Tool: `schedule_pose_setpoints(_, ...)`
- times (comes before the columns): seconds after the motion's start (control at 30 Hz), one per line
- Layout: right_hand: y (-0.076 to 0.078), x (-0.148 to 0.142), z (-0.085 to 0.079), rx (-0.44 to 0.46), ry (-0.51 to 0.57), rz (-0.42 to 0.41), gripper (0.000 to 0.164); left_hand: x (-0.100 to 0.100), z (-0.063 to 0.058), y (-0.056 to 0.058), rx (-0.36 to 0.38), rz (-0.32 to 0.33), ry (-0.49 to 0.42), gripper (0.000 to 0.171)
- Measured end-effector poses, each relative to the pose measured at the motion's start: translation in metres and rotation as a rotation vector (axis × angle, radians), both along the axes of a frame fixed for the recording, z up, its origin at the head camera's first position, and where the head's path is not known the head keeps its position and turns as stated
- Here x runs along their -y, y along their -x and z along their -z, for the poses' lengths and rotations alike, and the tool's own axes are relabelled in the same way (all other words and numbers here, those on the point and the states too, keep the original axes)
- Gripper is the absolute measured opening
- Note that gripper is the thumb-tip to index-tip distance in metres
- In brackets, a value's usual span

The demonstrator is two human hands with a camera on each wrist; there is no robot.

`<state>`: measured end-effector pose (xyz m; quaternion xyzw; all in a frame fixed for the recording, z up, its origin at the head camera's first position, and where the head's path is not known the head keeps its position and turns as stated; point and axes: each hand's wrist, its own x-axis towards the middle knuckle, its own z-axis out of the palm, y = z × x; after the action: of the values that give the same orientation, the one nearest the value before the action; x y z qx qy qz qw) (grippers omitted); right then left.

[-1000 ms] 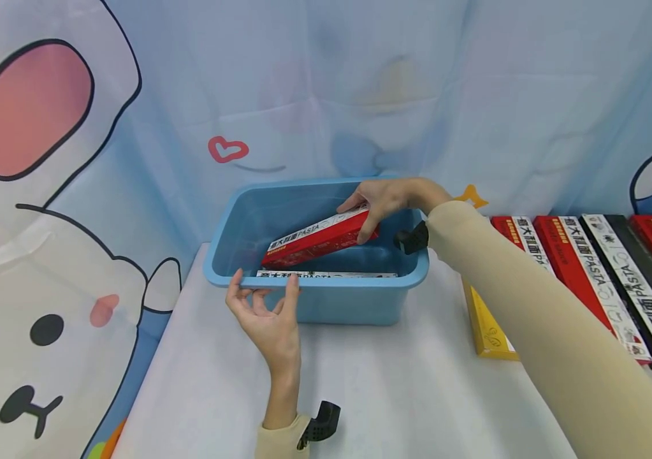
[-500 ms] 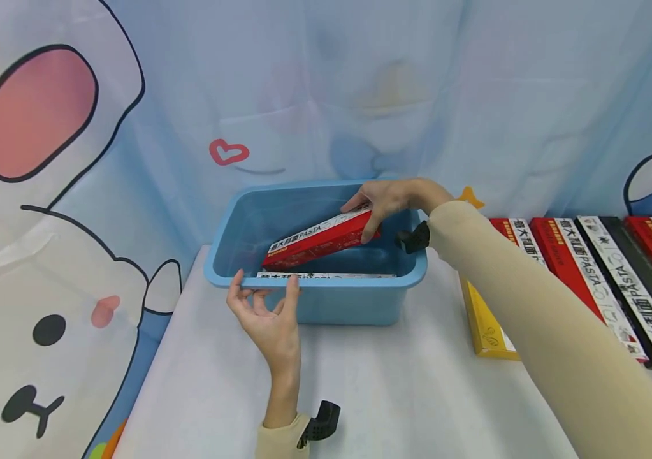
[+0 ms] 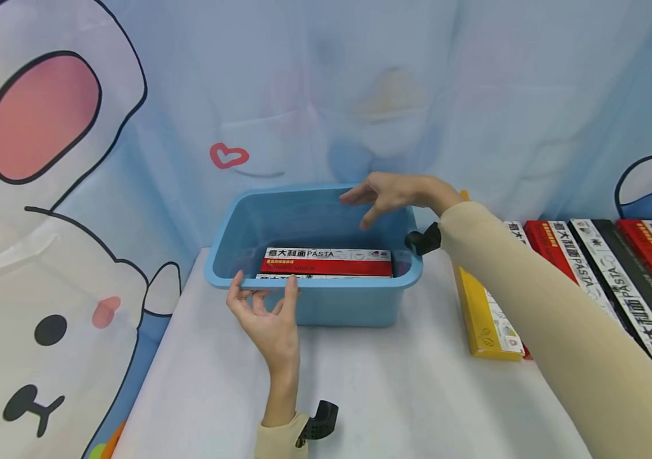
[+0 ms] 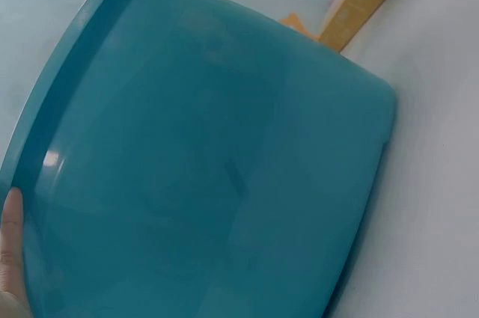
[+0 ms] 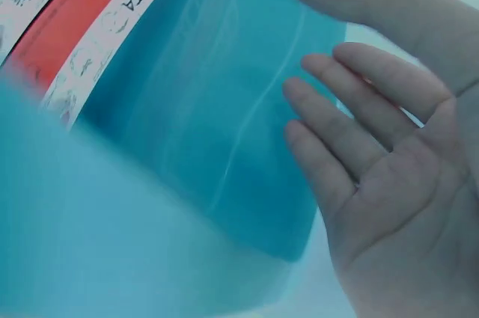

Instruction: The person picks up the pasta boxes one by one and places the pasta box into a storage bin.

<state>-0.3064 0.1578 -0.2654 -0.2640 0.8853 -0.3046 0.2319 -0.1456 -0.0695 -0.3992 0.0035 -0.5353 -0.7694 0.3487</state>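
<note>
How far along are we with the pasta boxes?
Likely done: two pasta boxes show inside the blue bin. In hand: no box; the right grip hovers over the bin, the left grip holds its rim. Seemingly left: the yellow box and other boxes at right, if they go in too.

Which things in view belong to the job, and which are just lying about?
In the job: left hand, right hand, blue bin, pasta boxes inside it.
Lying about: row of boxes at right (untouched; possibly needed too), printed curtain.
</note>
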Motion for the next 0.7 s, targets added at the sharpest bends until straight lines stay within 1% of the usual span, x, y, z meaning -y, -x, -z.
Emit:
schedule_pose_setpoints(0.2,-0.011,-0.009,-0.005,-0.031,0.067,-0.034,0.071,0.000,0.000,0.001,-0.005,0.006,-0.003,0.081)
schedule_pose_setpoints(0.27,-0.018,-0.014,-0.010,-0.050,0.090,-0.038,0.070,-0.001,0.000,0.002,-0.003,0.009,-0.007,0.080)
schedule_pose_setpoints(0.37,-0.029,-0.023,-0.018,-0.087,0.116,-0.017,0.066,-0.002,0.000,0.003,-0.002,0.019,-0.011,0.081)
schedule_pose_setpoints(0.47,-0.045,-0.032,-0.027,-0.157,0.122,0.037,0.064,-0.003,0.000,0.003,0.000,0.029,-0.013,0.083)
schedule_pose_setpoints(0.57,-0.065,-0.041,-0.035,-0.243,0.143,0.132,0.064,-0.003,0.000,0.003,0.002,0.036,-0.016,0.083)
schedule_pose_setpoints(0.7,-0.096,-0.055,-0.039,-0.356,0.213,0.252,0.065,-0.002,0.000,0.004,-0.001,0.041,-0.016,0.084)
